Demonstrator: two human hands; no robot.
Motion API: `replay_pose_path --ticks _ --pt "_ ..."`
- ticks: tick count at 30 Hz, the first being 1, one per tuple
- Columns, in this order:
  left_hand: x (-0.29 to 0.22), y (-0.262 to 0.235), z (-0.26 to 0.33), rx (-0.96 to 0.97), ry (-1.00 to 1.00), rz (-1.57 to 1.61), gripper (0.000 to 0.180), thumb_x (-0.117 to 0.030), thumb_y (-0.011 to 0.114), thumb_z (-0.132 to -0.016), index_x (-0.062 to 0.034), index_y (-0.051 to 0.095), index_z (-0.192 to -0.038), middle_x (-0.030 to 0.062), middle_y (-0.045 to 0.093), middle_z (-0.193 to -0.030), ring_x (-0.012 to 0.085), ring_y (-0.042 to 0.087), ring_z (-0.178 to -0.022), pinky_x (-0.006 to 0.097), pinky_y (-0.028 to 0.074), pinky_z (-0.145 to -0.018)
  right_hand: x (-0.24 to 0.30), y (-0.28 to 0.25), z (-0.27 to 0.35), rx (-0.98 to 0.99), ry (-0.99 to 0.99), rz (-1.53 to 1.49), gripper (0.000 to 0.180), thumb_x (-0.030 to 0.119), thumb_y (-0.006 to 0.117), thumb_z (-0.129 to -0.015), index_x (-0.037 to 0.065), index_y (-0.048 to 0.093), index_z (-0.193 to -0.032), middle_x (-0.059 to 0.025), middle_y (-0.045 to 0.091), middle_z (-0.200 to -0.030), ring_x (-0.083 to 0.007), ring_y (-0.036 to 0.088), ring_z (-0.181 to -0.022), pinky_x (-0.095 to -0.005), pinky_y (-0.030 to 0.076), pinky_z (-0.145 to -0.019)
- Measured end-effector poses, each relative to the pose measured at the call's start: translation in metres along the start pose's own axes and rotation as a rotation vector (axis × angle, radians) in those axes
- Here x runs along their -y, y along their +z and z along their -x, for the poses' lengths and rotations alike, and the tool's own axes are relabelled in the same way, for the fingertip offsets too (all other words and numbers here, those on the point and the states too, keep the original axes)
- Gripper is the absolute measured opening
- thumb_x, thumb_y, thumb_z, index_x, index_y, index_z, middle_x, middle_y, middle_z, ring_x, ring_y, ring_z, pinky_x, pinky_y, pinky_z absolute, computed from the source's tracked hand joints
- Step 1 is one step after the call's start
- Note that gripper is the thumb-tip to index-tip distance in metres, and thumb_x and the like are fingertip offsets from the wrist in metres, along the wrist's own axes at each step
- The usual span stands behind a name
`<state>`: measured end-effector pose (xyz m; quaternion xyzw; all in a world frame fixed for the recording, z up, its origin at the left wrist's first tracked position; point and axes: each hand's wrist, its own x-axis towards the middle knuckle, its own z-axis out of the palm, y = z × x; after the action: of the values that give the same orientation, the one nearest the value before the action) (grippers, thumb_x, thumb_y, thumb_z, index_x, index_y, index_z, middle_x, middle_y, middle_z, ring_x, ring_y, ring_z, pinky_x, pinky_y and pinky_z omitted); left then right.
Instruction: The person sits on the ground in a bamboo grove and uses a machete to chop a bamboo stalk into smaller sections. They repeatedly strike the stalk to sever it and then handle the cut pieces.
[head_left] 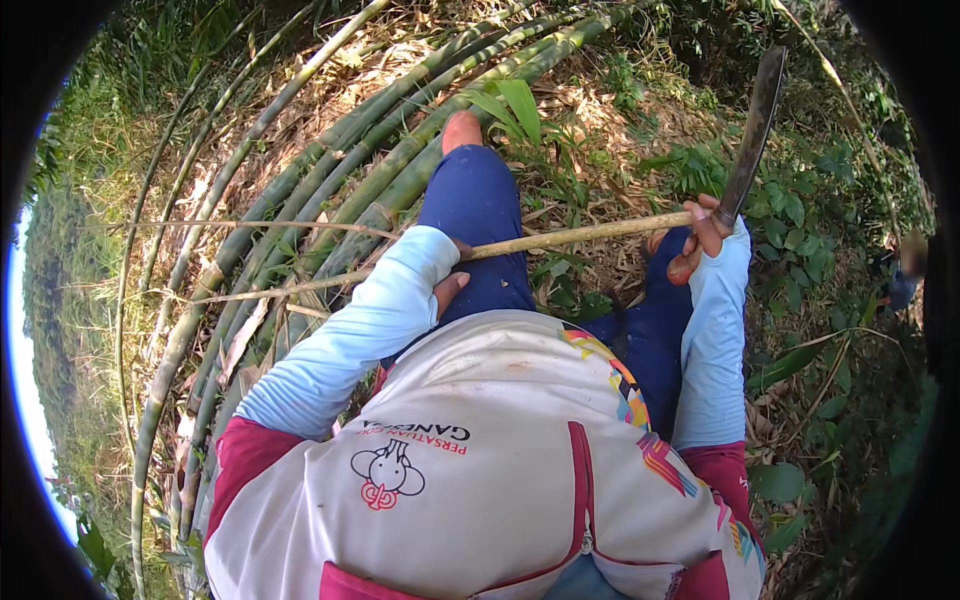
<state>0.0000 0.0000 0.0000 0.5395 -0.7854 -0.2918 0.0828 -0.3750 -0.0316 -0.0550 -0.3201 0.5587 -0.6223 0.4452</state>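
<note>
My right hand (708,235) is closed round the handle of a machete (757,130). Its dark, slightly curved blade points up and away. A thin, straight bamboo stem (570,237) runs across in front of my thighs. One end of it meets the fingers of my right hand; whether they grip it too is unclear. My left hand (452,288) is wrapped round the stem above my left thigh, partly hidden by the light blue sleeve. Beyond that hand the stem thins out to the left over the bamboo poles.
Several long green bamboo poles (345,160) lie in a curve from the lower left to the top, by my left leg. Dry leaves (590,120) and green plants (800,210) cover the ground. A blurred shape, perhaps a person (905,275), shows at the far right.
</note>
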Motion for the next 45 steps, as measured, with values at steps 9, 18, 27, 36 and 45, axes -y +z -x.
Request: replay_pose_path --ticks 9,18,27,36,45 --pt "0.04 0.044 0.04 0.134 -0.369 0.985 0.052 -0.028 0.06 -0.09 0.0045 0.048 -0.128 0.0156 0.062 -0.109 0.0199 0.06 -0.097 0.033 0.049 -0.084 0.009 0.011 0.005 0.047 -0.024 0.027 0.037 0.012 0.073 -0.082 -0.001 0.054 -0.111 -0.0107 0.065 -0.093 -0.012 0.05 -0.054 -0.0261 0.043 -0.049" --pt "0.01 0.048 0.014 0.021 -0.128 1.854 0.071 -0.044 0.059 -0.091 -0.0082 0.03 -0.146 0.0159 0.05 -0.131 0.0273 0.058 -0.108 0.044 0.049 -0.092 0.037 0.001 0.02 0.039 -0.109 -0.027 0.037 0.011 0.066 -0.086 -0.003 0.046 -0.115 -0.0113 0.057 -0.088 -0.0094 0.048 -0.056 -0.0252 0.045 -0.051" --pt "0.009 0.032 0.026 -0.241 0.046 1.678 0.049 -0.034 0.053 -0.097 0.0023 0.047 -0.13 0.0198 0.056 -0.125 0.0302 0.063 -0.101 0.045 0.051 -0.091 0.054 0.035 0.046 0.027 -0.072 -0.203 0.036 0.014 0.064 -0.085 0.0 0.046 -0.113 -0.0103 0.054 -0.091 -0.0086 0.045 -0.061 -0.0225 0.041 -0.053" --pt "-0.02 0.01 0.031 -0.036 0.155 1.337 0.046 -0.034 0.044 -0.101 -0.0006 0.048 -0.132 0.0158 0.06 -0.121 0.0232 0.064 -0.101 0.038 0.047 -0.095 0.049 -0.062 0.017 0.066 -0.197 -0.248 0.026 0.014 0.058 -0.091 0.008 0.047 -0.115 -0.0151 0.061 -0.099 -0.0122 0.053 -0.053 -0.0286 0.051 -0.048" --pt "-0.078 -0.003 -0.016 -0.051 0.853 1.13 0.044 -0.033 0.043 -0.1 -0.0002 0.051 -0.129 0.0172 0.054 -0.131 0.0231 0.061 -0.107 0.037 0.045 -0.097 0.07 -0.067 0.062 -0.233 -0.022 -0.338 0.027 0.019 0.062 -0.088 0.012 0.052 -0.112 -0.0068 0.061 -0.09 -0.01 0.052 -0.056 -0.0267 0.046 -0.046"
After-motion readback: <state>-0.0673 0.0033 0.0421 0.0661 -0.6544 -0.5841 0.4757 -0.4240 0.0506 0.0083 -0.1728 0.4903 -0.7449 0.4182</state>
